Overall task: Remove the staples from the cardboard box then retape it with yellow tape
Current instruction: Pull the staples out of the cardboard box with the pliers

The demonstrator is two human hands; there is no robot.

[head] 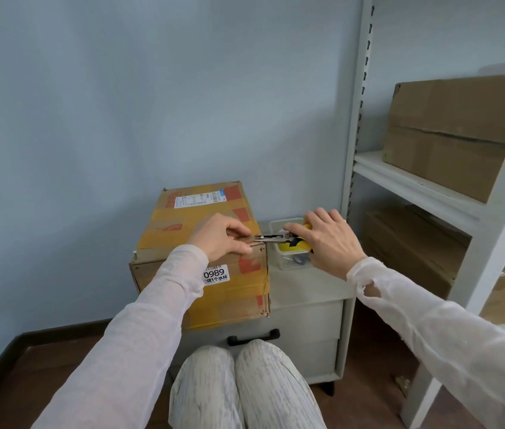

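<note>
While pliers [271, 239] work, the tub [290, 246] holds yellow tape [288, 246].

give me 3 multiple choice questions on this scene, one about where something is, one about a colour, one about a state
1. Where does the clear plastic tub sit?
A. on the cabinet, right of the taped box
B. on the floor
C. on top of the taped box

2. What colour are the pliers' handles?
A. red
B. yellow
C. blue

3. What is the left hand doing?
A. hanging free
B. lifting the tub
C. pressing on the box's top corner

Answers:
1 A: the tub rests on the cabinet beside the box.
2 B: yellow grips show in the right hand holding the pliers.
3 C: the left hand lies on the box edge by the plier tips.
</note>
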